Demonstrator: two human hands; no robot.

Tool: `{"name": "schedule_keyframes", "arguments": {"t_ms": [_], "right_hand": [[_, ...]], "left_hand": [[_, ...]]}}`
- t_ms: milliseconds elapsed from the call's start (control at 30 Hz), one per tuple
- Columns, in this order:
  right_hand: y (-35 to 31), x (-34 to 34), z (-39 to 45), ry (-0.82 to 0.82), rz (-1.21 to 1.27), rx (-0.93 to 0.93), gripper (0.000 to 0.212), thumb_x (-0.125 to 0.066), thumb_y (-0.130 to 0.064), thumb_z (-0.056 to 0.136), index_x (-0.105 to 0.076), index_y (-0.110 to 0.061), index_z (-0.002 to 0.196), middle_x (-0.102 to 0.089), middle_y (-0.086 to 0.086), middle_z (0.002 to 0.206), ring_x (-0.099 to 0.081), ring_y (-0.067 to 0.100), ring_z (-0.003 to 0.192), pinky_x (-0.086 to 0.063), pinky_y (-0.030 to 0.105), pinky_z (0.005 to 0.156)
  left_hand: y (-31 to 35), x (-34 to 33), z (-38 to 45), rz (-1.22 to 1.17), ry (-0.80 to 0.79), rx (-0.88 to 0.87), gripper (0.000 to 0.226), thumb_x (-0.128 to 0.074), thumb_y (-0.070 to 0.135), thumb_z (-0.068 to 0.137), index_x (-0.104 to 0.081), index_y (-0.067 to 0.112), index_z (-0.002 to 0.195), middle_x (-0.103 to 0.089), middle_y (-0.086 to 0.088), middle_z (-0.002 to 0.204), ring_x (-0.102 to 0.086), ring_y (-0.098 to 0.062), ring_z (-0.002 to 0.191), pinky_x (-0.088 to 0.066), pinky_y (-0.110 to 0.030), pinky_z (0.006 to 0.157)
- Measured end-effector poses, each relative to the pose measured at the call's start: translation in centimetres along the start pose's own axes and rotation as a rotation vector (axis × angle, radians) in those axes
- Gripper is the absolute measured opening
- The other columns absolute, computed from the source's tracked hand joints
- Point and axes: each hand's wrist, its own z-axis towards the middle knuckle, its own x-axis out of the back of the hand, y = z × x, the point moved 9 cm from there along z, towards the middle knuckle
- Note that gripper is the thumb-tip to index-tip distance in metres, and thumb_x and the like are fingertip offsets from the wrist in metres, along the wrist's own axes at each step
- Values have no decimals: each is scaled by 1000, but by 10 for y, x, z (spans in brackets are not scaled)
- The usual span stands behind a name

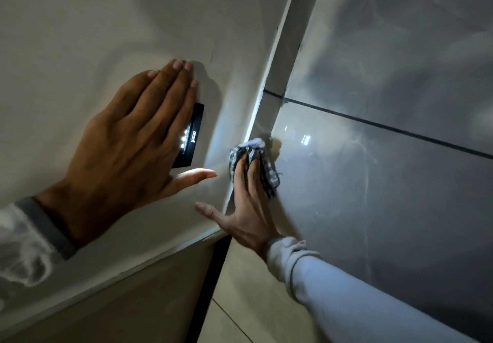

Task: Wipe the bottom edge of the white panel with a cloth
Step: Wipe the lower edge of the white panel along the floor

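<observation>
The white panel fills the left and upper part of the view; its bottom edge runs diagonally where it meets the glossy tiled floor. My left hand lies flat on the panel, fingers together, partly over a small black device. My right hand presses a dark checked cloth with its fingertips against the panel's bottom edge, thumb spread out onto the panel.
A black device with small white lights is stuck on the panel under my left fingers. Grey glossy floor tiles with dark grout lines fill the right. A beige surface and a dark gap lie below the panel's side edge.
</observation>
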Motion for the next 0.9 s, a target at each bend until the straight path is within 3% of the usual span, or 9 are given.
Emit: {"name": "schedule_keyframes", "arguments": {"t_ms": [133, 267, 333, 467, 600, 767, 900], "right_hand": [[2, -4, -2, -24, 91, -10, 129, -49, -90, 74, 13, -22, 164, 22, 0, 174, 19, 14, 161, 8, 32, 128], [23, -66, -56, -411, 322, -168, 136, -63, -84, 72, 29, -34, 158, 27, -10, 172, 17, 15, 161, -8, 49, 133], [31, -81, -70, -477, 314, -191, 134, -65, -80, 72, 27, -33, 159, 23, -10, 173, 10, 17, 163, -11, 51, 133], [28, -77, -66, -458, 270, -189, 132, -64, -81, 73, 21, -32, 161, 22, -11, 173, 10, 16, 162, -10, 49, 133], [20, -13, -9, -162, 287, -156, 139, -71, -80, 68, 20, -31, 162, 26, -8, 172, 22, 11, 159, 3, 39, 132], [21, 10, 13, -227, 200, -98, 135, -75, -74, 70, 12, -29, 163, 9, -3, 176, 2, 17, 163, -11, 44, 134], [19, 23, 35, -116, 292, -188, 119, -74, -58, 80, 3, -27, 165, -16, 1, 175, -20, 26, 160, -23, 48, 130]], "left_hand": [[0, 1, 1, -14, 6, 3, 116, -27, 83, 102, -24, -15, 165, -29, -34, 173, -28, -46, 163, -28, -55, 133], [-1, 2, 1, -19, 17, 8, 116, -27, 82, 102, -25, -15, 165, -30, -34, 173, -29, -46, 162, -30, -56, 133], [-1, -1, 1, -29, 13, 12, 116, -26, 82, 102, -23, -15, 165, -27, -35, 173, -27, -47, 163, -27, -57, 134], [-1, -5, 1, -56, 5, -8, 115, -25, 82, 102, -20, -15, 166, -24, -36, 174, -23, -47, 164, -24, -58, 134], [-1, -3, -2, -47, 38, 1, 114, -26, 81, 103, -22, -15, 165, -26, -35, 174, -25, -47, 164, -25, -57, 134], [-2, -5, 1, -69, 15, -3, 114, -23, 80, 103, -19, -15, 166, -24, -36, 174, -23, -48, 164, -23, -58, 134], [-3, -9, -2, -66, 3, -1, 115, -25, 80, 103, -17, -15, 166, -22, -37, 174, -21, -48, 164, -22, -59, 135]]}}
